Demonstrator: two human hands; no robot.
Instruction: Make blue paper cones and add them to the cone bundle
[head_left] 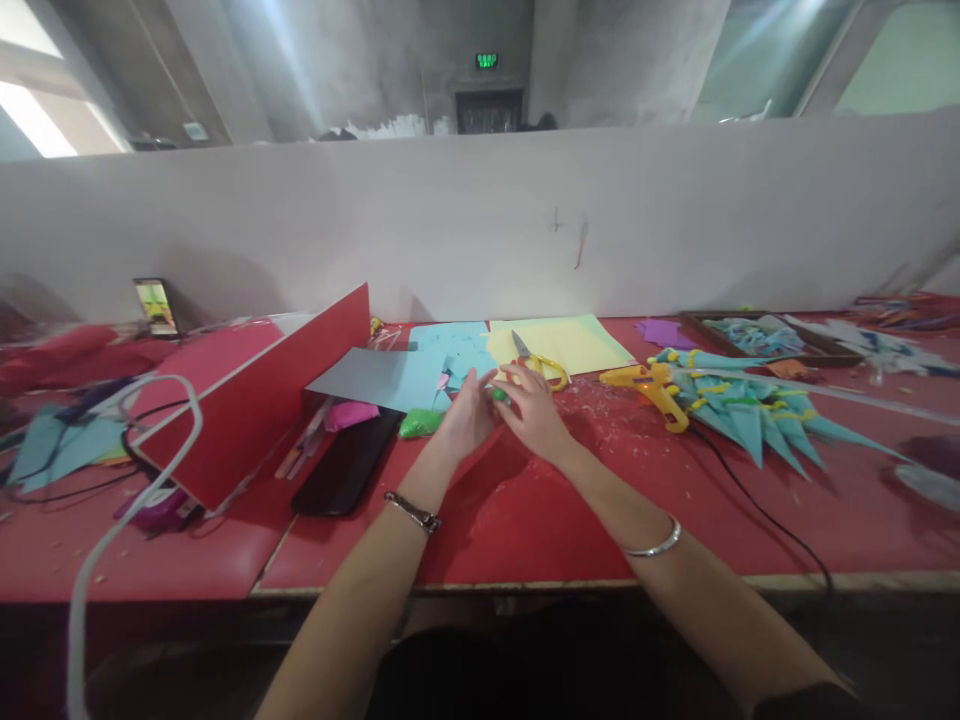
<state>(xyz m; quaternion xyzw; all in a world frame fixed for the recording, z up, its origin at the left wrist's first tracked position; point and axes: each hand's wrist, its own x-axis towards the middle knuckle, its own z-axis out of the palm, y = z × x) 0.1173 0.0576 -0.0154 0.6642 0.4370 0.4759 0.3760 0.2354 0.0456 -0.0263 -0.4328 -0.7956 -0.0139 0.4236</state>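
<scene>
The left hand and the right hand are brought together at the middle of the red table, fingertips meeting. A small green piece is pinched between them; how firmly it is held cannot be told. At 12 o'clock from the hands, just beside them, scissors are laid on yellow paper. At 10 o'clock blue paper is spread, and at 8 o'clock a green lump is seen near the left hand. At 3 o'clock a glue gun lies against a cluster of blue cones. As a judgement, many cones seem finished, while loose sheets remain uncut.
</scene>
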